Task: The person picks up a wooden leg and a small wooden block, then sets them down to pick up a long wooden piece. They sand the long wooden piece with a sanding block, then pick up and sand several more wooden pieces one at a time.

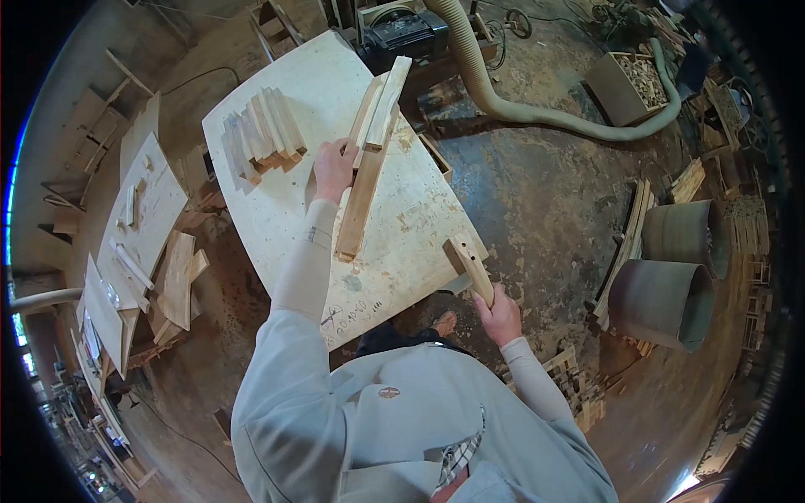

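Mallet poised beside the clamped slats

Our left hand (334, 168) pins the long wooden slats (369, 159) on the workbench (419, 226); their axis runs away from us, while our right hand (501, 317) grips the wooden mallet (470, 267) nearer their lower end.

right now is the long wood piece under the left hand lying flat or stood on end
Lying flat. The wood piece stretches lengthwise along the table, and the left hand grips its side near the middle.
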`<state>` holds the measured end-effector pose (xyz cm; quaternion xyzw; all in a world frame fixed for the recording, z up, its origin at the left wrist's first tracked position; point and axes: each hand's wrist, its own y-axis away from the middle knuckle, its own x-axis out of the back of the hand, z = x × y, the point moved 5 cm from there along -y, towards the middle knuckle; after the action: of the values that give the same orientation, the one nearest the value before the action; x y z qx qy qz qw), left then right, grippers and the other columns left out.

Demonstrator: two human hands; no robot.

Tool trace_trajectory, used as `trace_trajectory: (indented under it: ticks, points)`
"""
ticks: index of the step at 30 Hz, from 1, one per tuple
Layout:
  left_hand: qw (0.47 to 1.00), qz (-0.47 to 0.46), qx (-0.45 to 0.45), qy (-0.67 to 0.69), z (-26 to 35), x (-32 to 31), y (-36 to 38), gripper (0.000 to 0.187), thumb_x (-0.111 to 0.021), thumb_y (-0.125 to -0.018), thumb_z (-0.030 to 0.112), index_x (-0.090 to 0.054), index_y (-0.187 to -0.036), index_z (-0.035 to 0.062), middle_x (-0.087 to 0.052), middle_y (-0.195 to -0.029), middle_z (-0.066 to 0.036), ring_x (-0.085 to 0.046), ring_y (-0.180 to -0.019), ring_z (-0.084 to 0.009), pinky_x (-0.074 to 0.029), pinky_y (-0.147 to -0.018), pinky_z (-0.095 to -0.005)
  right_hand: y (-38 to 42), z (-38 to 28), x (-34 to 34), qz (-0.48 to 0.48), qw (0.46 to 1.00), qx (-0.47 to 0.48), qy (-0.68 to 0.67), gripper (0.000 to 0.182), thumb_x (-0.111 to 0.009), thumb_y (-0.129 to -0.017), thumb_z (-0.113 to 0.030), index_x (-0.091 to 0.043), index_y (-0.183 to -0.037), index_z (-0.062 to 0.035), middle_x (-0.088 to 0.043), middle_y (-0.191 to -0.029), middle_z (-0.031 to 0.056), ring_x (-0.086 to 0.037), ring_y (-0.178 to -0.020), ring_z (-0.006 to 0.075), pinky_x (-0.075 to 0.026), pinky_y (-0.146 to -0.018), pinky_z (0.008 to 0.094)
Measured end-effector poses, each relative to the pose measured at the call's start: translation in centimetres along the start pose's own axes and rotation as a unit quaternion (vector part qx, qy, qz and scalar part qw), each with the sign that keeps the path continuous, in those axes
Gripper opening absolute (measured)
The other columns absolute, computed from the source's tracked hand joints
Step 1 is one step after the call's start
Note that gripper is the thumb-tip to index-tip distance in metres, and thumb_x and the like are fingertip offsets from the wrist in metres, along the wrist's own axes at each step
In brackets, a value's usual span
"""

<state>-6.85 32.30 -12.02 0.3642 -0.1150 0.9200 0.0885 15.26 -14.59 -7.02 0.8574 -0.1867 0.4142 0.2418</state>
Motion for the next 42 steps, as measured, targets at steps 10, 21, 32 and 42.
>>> trace_trajectory:
  ticks: [10,21,32,42]
  points:
    - [1.000,-0.002,0.009,-0.010,0.9,-0.8,-2.4,0.040,-0.081,-0.099,0.034,-0.081,-0.129,0.0068,-0.074,-0.113,-0.019,-0.072,-0.108,-0.0385,-0.057,-0.096,-0.0486,-0.5,0.8,-1.1,-0.003,1.000,-0.007,0.023,0.049,-0.069,-0.107,-0.048,-0.064,-0.122,-0.0025,-0.077,-0.097,0.0299,-0.074,-0.093,0.0533,-0.058,-0.081,0.0608]
    - [0.999,0.019,0.002,-0.046,2.7,-1.6,-4.6,0.049,-0.074,-0.103,0.045,-0.077,-0.141,0.0146,-0.073,-0.126,-0.020,-0.071,-0.120,-0.0400,-0.057,-0.103,-0.0510,-1.0,2.0,-2.7,0.010,1.000,0.004,0.018,0.046,-0.070,-0.106,-0.046,-0.064,-0.118,-0.0024,-0.076,-0.096,0.0311,-0.074,-0.093,0.0536,-0.058,-0.080,0.0605]
    - [0.997,0.041,-0.031,-0.052,2.7,-1.6,-5.2,0.050,-0.074,-0.103,0.045,-0.077,-0.143,0.0144,-0.074,-0.130,-0.023,-0.071,-0.123,-0.0397,-0.056,-0.107,-0.0496,-1.7,3.4,-4.3,0.027,0.999,0.021,0.028,0.046,-0.070,-0.106,-0.042,-0.064,-0.129,-0.0030,-0.077,-0.100,0.0301,-0.074,-0.097,0.0530,-0.059,-0.082,0.0600]
    - [0.998,0.042,-0.016,-0.039,3.2,-1.3,-4.3,0.053,-0.070,-0.104,0.050,-0.076,-0.145,0.0167,-0.073,-0.137,-0.024,-0.069,-0.129,-0.0409,-0.056,-0.110,-0.0506,-2.4,4.7,-5.3,0.061,0.997,0.054,0.010,0.048,-0.068,-0.107,-0.047,-0.064,-0.127,-0.0027,-0.076,-0.099,0.0315,-0.073,-0.097,0.0537,-0.057,-0.082,0.0610]
